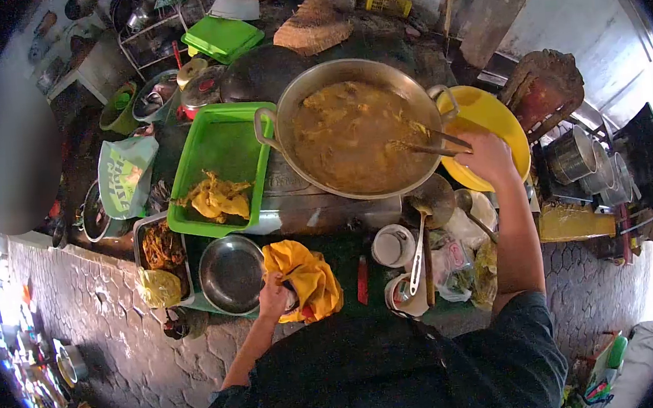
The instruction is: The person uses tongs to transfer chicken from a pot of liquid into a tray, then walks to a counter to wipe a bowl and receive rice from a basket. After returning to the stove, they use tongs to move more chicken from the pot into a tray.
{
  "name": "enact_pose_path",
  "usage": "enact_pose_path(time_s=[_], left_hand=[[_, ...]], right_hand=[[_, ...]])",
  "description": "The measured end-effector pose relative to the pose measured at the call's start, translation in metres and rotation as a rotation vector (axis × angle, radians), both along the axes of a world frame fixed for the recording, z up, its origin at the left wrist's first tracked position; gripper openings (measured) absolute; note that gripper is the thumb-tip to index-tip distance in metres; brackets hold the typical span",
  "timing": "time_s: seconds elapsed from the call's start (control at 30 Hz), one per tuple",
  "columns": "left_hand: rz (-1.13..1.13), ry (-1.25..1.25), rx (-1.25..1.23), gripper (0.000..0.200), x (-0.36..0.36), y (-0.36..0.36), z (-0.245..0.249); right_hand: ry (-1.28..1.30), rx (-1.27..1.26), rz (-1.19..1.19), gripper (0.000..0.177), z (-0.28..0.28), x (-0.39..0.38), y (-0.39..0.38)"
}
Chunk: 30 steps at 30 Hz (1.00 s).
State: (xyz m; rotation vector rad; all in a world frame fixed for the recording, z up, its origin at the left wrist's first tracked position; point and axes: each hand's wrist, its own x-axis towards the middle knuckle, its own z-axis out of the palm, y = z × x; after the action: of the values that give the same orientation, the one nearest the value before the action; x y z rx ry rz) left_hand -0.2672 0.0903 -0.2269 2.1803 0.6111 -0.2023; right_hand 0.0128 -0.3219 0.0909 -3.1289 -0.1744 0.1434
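A large two-handled metal pot (pixel 287 161) holds brown, bubbling liquid with pieces of food in it. My right hand (pixel 487 160) is closed around tongs (pixel 432 148), whose two long arms reach apart into the liquid at the pot's right side. Low and to the left, my left hand (pixel 274 295) has its fingers closed at the left edge of an orange cloth (pixel 306 279), right beside an empty dark frying pan (pixel 232 274). Left of the pot, a green tray (pixel 216 140) carries a yellow, cooked-looking whole chicken (pixel 219 196).
Behind my right hand stands a yellow basin (pixel 493 112). Nearer me are a white cup (pixel 394 246), a slotted spoon (pixel 418 254), a red-handled object (pixel 362 280) and plastic bags (pixel 456 270). A metal tray (pixel 185 271) with reddish food lies at left.
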Motion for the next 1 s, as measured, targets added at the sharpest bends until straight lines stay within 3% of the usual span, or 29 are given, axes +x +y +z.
enact_pose_path(time_s=[0.07,0.17,0.2,0.23,0.37,0.47,0.67,0.73,0.83,0.93,1.0], left_hand=[[-0.144,-0.114,-0.005,0.026,-0.001,-0.004,-0.007],[-0.197,0.060,0.039,0.028,0.006,-0.016,0.004],[-0.198,0.164,0.046,0.026,0.006,-0.020,0.004],[-0.207,0.106,0.063,0.026,0.006,-0.024,0.007],[-0.216,0.054,0.087,0.027,-0.001,-0.016,-0.031],[-0.181,0.141,0.080,0.029,0.004,-0.017,-0.014],[-0.058,0.211,-0.020,0.028,-0.001,-0.019,-0.022],[0.010,0.137,-0.046,0.030,0.000,-0.027,-0.004],[-0.093,-0.076,0.013,0.031,-0.002,-0.028,-0.002],[-0.062,0.089,-0.082,0.030,0.004,-0.026,0.011],[-0.087,0.028,-0.045,0.028,0.004,-0.023,0.001]], right_hand=[[0.043,-0.021,-0.007,0.048,0.004,-0.004,-0.002],[0.009,0.078,0.091,0.044,0.015,-0.009,0.003],[0.143,0.106,0.097,0.041,0.026,-0.012,0.012],[0.275,0.133,0.103,0.039,0.033,-0.012,0.016],[0.268,0.135,0.070,0.038,-0.008,0.008,0.010],[0.461,0.231,-0.002,0.041,-0.044,0.027,0.006],[0.661,0.671,-0.161,0.033,-0.077,0.030,0.019],[0.716,0.879,-0.220,0.033,-0.086,0.030,0.023],[0.736,1.026,-0.304,0.035,-0.091,0.030,0.029],[0.734,1.097,-0.320,0.036,-0.096,0.038,0.032],[0.755,1.136,-0.330,0.037,-0.090,0.041,0.030]])
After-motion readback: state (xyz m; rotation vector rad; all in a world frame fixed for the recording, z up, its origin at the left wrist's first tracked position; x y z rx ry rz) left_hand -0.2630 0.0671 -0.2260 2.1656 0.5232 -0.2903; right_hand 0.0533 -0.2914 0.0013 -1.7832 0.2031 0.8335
